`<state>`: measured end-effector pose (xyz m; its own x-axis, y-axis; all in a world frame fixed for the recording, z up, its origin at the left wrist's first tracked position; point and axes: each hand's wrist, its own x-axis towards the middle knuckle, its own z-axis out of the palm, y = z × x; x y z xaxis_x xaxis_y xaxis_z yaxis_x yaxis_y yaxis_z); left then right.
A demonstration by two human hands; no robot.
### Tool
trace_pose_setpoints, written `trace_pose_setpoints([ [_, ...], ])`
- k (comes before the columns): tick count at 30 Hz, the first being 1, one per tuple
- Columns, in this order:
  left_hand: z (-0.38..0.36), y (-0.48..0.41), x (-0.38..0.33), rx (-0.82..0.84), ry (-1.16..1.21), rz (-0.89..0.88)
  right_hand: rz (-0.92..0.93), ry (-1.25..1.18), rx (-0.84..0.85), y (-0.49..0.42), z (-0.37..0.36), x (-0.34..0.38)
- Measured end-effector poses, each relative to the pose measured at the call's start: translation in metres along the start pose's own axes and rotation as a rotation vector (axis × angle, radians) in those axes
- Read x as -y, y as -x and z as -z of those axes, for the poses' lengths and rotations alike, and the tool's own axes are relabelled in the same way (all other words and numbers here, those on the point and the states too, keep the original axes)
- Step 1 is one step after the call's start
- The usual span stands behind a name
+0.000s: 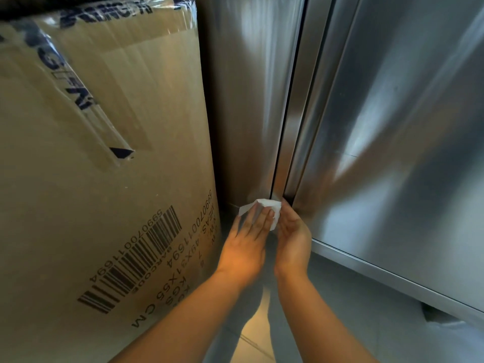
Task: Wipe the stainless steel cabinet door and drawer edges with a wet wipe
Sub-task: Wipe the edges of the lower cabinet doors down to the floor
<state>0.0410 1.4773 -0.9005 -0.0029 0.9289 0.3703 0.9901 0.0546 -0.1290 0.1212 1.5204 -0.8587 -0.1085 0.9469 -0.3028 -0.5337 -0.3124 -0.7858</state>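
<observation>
Wet wipe [265,204] between hands — left hand [245,248] flat-fingered on it, right hand [292,238] unclear.

a commercial kitchen or storeroom: stainless steel cabinet [392,127], taped shipping carton [104,153].

On my feed a tall cardboard box [104,179] filled the left side, just beside the stainless steel cabinet [392,127]. Clear tape [78,100] with dark blue lettering ran slantwise across its face; a black barcode [136,258] with printed numbers sat lower down. The floor [353,323] was pale tile, one joint line showing near the bottom edge, a warm patch of light on it. Cooler light streaked the steel. Something pale [442,320] lay under the cabinet at lower right, too blurred to name
</observation>
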Motion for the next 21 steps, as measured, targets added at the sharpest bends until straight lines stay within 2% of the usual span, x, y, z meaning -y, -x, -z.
trace_pose_setpoints([
  [4,0.017,-0.017,0.0,-0.022,0.005,0.027,0.102,-0.064,0.082,0.01,-0.015,0.021],
  [10,0.053,-0.045,0.011,-0.168,0.053,0.014,0.201,-0.093,0.196,0.024,-0.046,0.068],
  [16,0.12,-0.084,0.016,-0.334,0.107,0.037,0.247,-0.156,0.426,0.041,-0.075,0.13],
  [21,0.179,-0.105,0.024,-0.39,0.133,0.026,0.319,-0.131,0.567,0.053,-0.1,0.175],
])
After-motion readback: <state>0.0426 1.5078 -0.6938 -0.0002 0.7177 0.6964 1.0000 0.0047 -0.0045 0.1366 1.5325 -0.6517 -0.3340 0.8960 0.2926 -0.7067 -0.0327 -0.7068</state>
